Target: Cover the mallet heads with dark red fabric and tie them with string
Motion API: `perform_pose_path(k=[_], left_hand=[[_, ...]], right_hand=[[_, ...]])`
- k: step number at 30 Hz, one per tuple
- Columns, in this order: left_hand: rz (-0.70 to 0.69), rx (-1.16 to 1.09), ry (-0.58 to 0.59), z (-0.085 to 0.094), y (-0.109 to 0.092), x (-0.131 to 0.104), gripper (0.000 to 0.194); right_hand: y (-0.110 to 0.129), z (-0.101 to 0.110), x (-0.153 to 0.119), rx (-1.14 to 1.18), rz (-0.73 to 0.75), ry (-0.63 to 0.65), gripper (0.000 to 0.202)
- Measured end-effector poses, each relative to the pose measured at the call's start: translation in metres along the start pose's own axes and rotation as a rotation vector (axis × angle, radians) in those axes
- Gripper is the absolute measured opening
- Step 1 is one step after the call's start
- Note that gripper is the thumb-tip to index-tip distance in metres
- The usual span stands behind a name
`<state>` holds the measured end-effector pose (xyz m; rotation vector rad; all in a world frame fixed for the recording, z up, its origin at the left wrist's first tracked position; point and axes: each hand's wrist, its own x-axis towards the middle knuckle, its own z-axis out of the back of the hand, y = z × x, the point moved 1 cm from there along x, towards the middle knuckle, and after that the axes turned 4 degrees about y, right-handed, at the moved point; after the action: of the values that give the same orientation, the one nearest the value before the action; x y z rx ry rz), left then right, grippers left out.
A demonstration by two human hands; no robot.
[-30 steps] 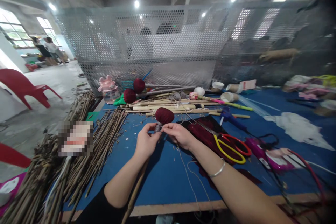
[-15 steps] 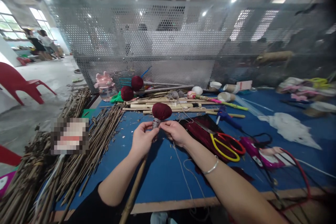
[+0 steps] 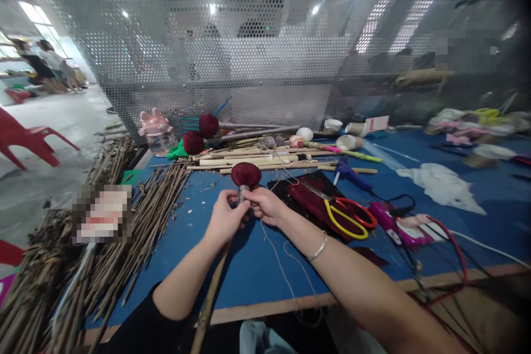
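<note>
A wooden stick [image 3: 211,301] slants up from the lower edge, topped by a dark red cloth-covered ball [image 3: 246,175]. Grey string is wound round the neck [image 3: 243,192] just under the ball. My left hand [image 3: 227,213] is closed round the stick below that winding. My right hand [image 3: 266,206] pinches the string [image 3: 277,256] close against the neck, its fingertips almost meeting the left thumb. From there the loose string trails down over the table's front edge. Right of my hands, scissors [image 3: 342,215] with red and yellow handles lie on dark red cloth [image 3: 309,199].
Bundles of thin sticks [image 3: 143,227] cover the left side of the blue table [image 3: 249,276]. Behind are two more dark red balls [image 3: 193,142], bamboo sticks [image 3: 257,161] and a pink-lidded jar [image 3: 156,131]. A glue gun [image 3: 350,174] and white plastic [image 3: 442,188] lie right. A perforated metal screen [image 3: 265,66] stands behind.
The whole view has shifted slightly, so things sit a little further left. The ball has tipped more upright, and my right hand has come round closer to the front of the neck.
</note>
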<state>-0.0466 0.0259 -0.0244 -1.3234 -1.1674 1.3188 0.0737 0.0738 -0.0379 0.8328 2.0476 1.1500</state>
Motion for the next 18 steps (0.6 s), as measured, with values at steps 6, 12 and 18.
perform_pose_path(k=[6,12,18], left_hand=[[-0.159,0.167,-0.038,0.003,-0.002,-0.001,0.032],[-0.138,0.137,-0.058,0.005,-0.009,-0.002,0.032],[-0.145,-0.026,-0.061,0.004,-0.011,-0.002,0.036]], right_hand=[[0.004,0.004,-0.002,-0.121,0.020,0.030,0.043],[0.018,0.012,-0.011,-0.106,0.105,-0.004,0.029],[0.019,0.005,-0.010,-0.061,0.140,-0.033,0.031]])
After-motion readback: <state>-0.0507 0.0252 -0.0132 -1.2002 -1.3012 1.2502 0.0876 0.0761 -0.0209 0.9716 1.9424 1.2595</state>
